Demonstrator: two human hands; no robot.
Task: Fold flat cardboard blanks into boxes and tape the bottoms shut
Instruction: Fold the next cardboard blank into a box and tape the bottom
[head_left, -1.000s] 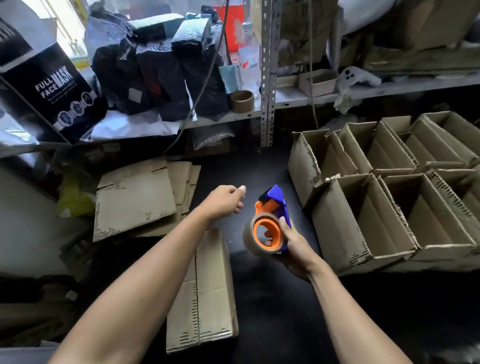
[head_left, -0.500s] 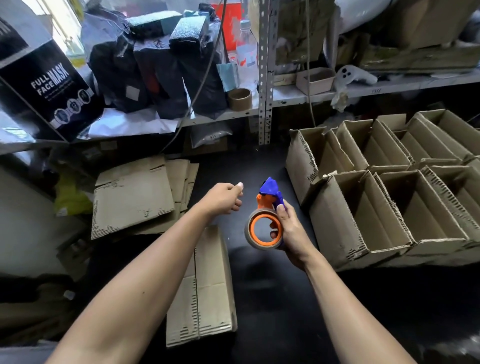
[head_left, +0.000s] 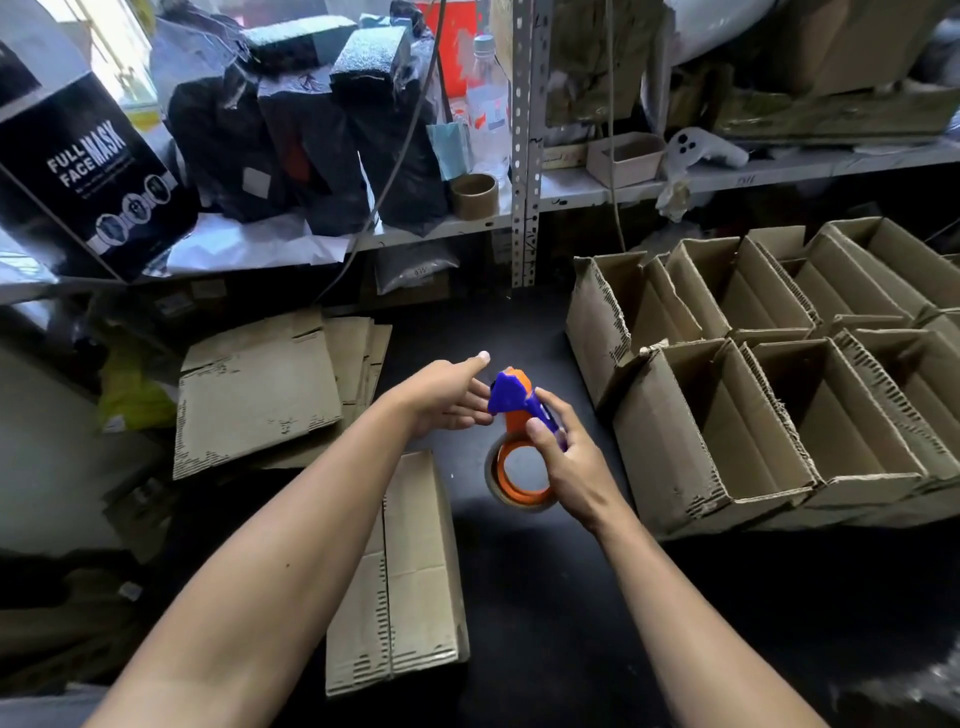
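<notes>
My right hand (head_left: 569, 460) grips an orange and blue tape dispenser (head_left: 511, 395) above the black table, its tape roll (head_left: 519, 475) hanging below the blue head. Fingers stretched out, my left hand (head_left: 444, 397) reaches the blue head from the left; whether it touches is hard to tell. A folded cardboard box (head_left: 410, 577) lies on its side on the table, partly under my left forearm. To the left lies a stack of flat cardboard blanks (head_left: 260, 395). Several finished open boxes (head_left: 727, 431) stand at the right.
A metal shelf (head_left: 524, 156) runs along the back, loaded with black bags, a bottle, a cardboard tape core (head_left: 474, 195) and a black "Full Face Mask" box (head_left: 88, 171). Bare black table (head_left: 545, 597) lies between the lying box and the open boxes.
My left hand has uncurled from a loose fist and moved right to the dispenser's blue head. My right hand has raised and turned the dispenser slightly toward the left hand.
</notes>
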